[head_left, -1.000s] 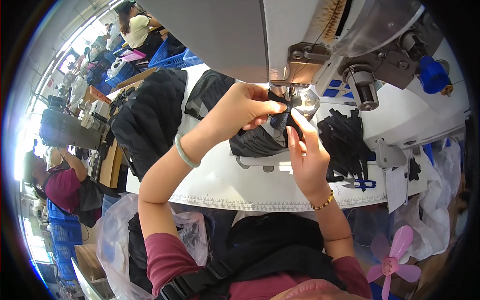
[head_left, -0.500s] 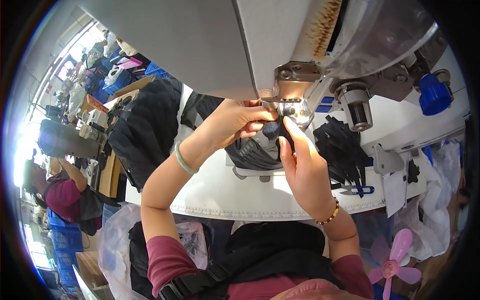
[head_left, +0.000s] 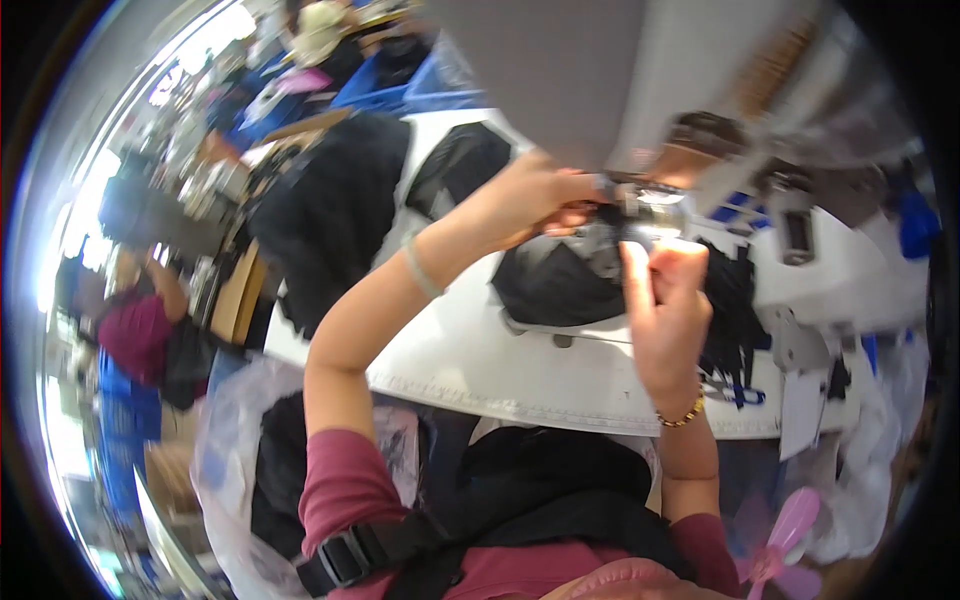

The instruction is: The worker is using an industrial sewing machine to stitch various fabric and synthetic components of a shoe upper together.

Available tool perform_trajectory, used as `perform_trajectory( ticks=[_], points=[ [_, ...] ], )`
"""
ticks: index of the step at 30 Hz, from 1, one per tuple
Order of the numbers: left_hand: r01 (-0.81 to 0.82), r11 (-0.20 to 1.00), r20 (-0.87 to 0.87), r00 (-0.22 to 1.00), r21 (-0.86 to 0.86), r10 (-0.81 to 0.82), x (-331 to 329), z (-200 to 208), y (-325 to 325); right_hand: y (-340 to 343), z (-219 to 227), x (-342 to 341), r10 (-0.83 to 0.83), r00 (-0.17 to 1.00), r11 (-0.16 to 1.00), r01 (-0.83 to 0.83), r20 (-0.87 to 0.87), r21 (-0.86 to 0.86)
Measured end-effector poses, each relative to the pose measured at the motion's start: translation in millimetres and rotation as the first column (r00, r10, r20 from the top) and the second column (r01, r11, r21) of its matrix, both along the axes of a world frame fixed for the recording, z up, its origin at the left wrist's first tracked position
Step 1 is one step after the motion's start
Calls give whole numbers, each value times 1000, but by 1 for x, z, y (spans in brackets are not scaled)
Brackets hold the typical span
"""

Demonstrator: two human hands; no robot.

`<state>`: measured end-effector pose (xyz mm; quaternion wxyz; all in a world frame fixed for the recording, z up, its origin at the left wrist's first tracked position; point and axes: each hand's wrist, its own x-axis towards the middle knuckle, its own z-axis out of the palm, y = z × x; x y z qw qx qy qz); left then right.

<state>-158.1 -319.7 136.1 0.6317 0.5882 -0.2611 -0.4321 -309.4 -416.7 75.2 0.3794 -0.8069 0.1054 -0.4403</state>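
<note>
My left hand (head_left: 535,200) reaches up under the head of a grey sewing machine (head_left: 640,90), fingers closed near the lit needle area (head_left: 645,212). My right hand (head_left: 665,305) is raised beside it, fingertips at the same bright spot. A black fabric piece (head_left: 555,285) lies on the white machine table (head_left: 480,360) just under both hands. The picture is blurred, so I cannot make out exactly what the fingers pinch.
A heap of black cloth (head_left: 335,215) lies at the table's left, more black pieces (head_left: 735,320) at the right. A clear plastic bag (head_left: 235,450) hangs by my left knee. A pink fan (head_left: 785,535) sits low right. Another person in a magenta top (head_left: 135,330) works at far left.
The view has swung and blurred. Both hands have stayed at the needle area, the right hand now more upright with its fingers raised to the light.
</note>
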Motion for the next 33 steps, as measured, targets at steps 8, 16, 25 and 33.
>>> perform_trajectory(
  ticks=[8,16,25,33],
  points=[
    [55,993,305,952,-102,-21,-1,-15,-6,10,0,-5,95,995,988,-98,30,120],
    [319,938,538,771,136,-341,-23,3,65,41,4,-42,369,926,893,-378,-81,-246],
    [7,988,794,593,156,-129,-53,3,139,41,23,4,764,559,645,-634,-323,428],
    [-45,997,678,735,56,-5,-27,-1,152,28,56,52,811,353,578,-607,-466,546]
  ],
)
